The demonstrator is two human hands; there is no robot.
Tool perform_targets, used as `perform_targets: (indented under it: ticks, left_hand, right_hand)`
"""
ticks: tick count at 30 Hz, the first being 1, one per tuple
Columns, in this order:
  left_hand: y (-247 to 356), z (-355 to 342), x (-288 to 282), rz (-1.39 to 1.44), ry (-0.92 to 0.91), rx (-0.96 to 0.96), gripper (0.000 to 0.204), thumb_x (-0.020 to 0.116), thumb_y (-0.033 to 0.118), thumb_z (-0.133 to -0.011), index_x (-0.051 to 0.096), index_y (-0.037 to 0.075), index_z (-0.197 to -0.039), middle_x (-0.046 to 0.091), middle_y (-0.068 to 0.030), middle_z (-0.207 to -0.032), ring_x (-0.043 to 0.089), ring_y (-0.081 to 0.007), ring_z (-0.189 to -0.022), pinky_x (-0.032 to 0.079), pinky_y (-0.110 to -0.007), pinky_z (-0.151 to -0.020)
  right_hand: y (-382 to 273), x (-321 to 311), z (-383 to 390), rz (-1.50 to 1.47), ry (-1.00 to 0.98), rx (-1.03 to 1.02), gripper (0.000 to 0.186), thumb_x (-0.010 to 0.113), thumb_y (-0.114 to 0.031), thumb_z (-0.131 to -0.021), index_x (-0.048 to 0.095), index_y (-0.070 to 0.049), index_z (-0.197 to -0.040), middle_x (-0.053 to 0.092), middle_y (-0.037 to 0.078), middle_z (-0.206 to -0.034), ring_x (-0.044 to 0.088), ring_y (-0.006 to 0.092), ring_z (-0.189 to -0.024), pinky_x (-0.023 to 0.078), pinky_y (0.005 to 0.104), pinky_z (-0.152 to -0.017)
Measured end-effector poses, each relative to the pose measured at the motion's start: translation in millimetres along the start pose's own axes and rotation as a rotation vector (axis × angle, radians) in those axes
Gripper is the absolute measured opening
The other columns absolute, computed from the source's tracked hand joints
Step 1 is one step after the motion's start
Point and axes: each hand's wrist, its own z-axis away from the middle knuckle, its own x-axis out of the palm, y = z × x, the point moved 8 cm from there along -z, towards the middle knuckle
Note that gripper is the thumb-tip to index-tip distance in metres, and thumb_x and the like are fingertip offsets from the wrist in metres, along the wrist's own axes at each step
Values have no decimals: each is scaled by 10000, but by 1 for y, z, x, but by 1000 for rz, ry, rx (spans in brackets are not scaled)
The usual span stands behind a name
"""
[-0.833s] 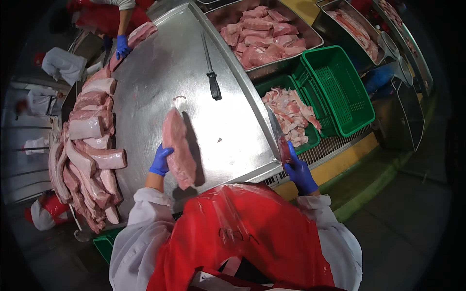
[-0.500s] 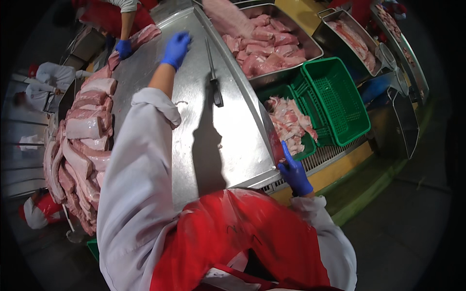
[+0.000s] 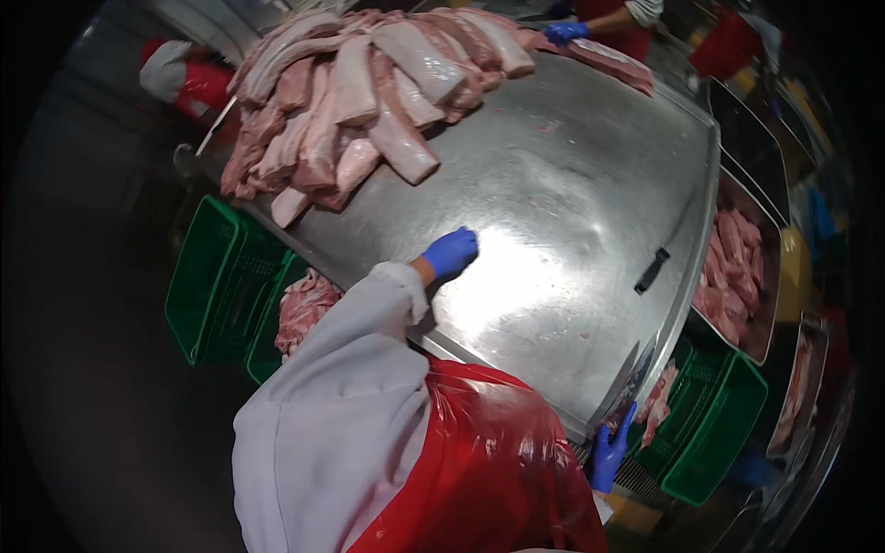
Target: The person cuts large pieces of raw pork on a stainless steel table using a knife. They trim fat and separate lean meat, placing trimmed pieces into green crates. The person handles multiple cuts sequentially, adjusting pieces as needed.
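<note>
Keeping the knife (image 3: 634,373) under control looks like the main worry. It lies along the near right edge of the table (image 3: 553,184), its blade close against the raised rim, and the right hand (image 3: 608,459) has its grip wrapped about the handle, one finger stretched out straight. If that rim snagged the blade, the edge could chip or the point could kick sideways. A glove slick with fat would make it worse — the straight finger probably leaves less hold on the handle.

The left hand (image 3: 452,252) is over the middle of the table, well apart from the blade, its fingers curled. Nothing shows in its grip, but the palm is hidden, so I cannot tell whether it is fully closed. Danger there would come from the two hands meeting over the same cut, with eyes on the meat and not on the blade.

The slabs (image 3: 355,83) are heaped at the far left, crossed over one another. Pulling one from underneath might bring others sliding, since wet meat on smooth metal holds poorly. One small end (image 3: 290,207) is right at the table edge near the left crate (image 3: 207,276), and a nudge could tip it off.

The steel (image 3: 653,271) lies loose on the right — a sleeve could sweep it away. Beyond the slabs, a co-worker's hand (image 3: 565,32) is beside a long piece (image 3: 613,66); a wide swing of the knife would be riskier with someone there.
</note>
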Motion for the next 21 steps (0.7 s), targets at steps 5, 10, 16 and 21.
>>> perform_targets:
  ticks: [5, 10, 16, 21]
  left_hand:
    - [-108, 270, -68, -75, -99, -420, 147, 613, 146, -816, 678, 61, -916, 624, -201, -959, 584, -392, -958, 474, -473, -903]
    - [-123, 331, -171, -262, -28, -616, 300, 702, 230, -773, 644, 51, -1006, 615, -179, -957, 588, -388, -934, 489, -459, -863]
    - [-271, 145, -259, -33, 726, -489, 465, 764, 277, -775, 586, 14, -1115, 585, -203, -1119, 558, -376, -1074, 465, -452, -899]
    - [-378, -11, -302, -44, 587, -1131, 1114, 838, 553, -623, 327, 35, -1466, 416, -221, -1438, 446, -405, -1304, 399, -459, -1077]
  right_hand:
    - [-49, 60, -52, 259, -176, -91, 767, 522, -4, -913, 222, -243, -1577, 559, 29, -698, 493, 83, -577, 428, 252, -532]
    - [-103, 142, -71, 243, -266, -84, 756, 541, -13, -917, 234, -225, -1574, 598, 47, -712, 558, 110, -605, 484, 281, -563]
    - [-161, 242, -79, 201, -400, -161, 757, 555, -17, -922, 229, -218, -1575, 589, 21, -698, 518, 76, -537, 474, 268, -503]
    - [-184, 266, -65, 221, -323, -178, 772, 537, -10, -917, 205, -228, -1580, 590, 31, -690, 514, 91, -511, 467, 272, -470]
